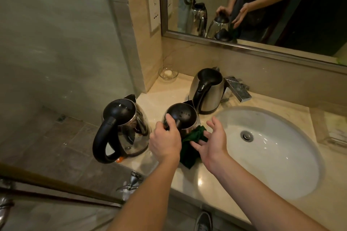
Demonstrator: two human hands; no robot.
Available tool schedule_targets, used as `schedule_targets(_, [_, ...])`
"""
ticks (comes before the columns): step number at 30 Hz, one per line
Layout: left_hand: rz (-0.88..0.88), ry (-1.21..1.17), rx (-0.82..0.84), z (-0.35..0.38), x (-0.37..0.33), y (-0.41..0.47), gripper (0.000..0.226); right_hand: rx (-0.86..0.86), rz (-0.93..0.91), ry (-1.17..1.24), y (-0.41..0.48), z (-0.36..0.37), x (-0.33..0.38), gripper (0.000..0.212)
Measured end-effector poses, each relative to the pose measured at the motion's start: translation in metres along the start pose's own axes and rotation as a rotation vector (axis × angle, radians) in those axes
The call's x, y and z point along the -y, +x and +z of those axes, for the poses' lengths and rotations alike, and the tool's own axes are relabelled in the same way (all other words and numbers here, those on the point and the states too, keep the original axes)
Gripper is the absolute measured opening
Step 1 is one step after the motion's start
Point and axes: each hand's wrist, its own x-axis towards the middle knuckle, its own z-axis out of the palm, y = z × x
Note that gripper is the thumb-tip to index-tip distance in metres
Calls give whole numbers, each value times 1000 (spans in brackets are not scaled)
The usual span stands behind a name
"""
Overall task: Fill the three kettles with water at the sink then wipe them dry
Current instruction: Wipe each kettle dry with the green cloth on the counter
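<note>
My left hand (165, 142) curls round the handle of the rounded steel kettle (185, 118) on the glossy marble counter (197, 180). My right hand (214, 142), fingers spread loose, is at the crumpled green cloth (188, 151) beside the oval basin (281, 155).

Single head-worn view, looking down and forward, close over counter (187, 180) and sink (272, 155)

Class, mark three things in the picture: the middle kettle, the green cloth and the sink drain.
middle kettle (183, 116): head view, on its black lid.
green cloth (195, 134): head view, on its bunched upper folds.
sink drain (247, 135): head view, on the metal plug.
</note>
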Motion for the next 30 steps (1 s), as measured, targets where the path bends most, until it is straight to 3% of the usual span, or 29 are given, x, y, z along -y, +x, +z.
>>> schedule_targets(3, [33, 11, 9, 0, 1, 3, 56, 31, -73, -70, -4, 4, 4, 50])
schedule_targets(6, [57, 12, 13, 0, 2, 6, 56, 42, -131, -191, -1, 4, -1, 32])
schedule_targets(10, [79, 1, 12, 1, 4, 9, 55, 46, -117, -238, 12, 1, -11, 17])
schedule_targets(17, [115, 36, 11, 2, 6, 15, 60, -28, 8, -180, 29, -14, -13, 24])
schedule_targets(21, [130, 60, 10, 1, 5, 16, 62, -22, -10, -181, 25, -16, -6, 46])
schedule_targets(28, [141, 43, 24, -1, 3, 16, 55, 71, -177, -316, 13, -5, 12, 21])
schedule_targets(30, [138, 34, 30, -1, 3, 17, 55, 88, -202, -359, 14, -1, 15, 24])
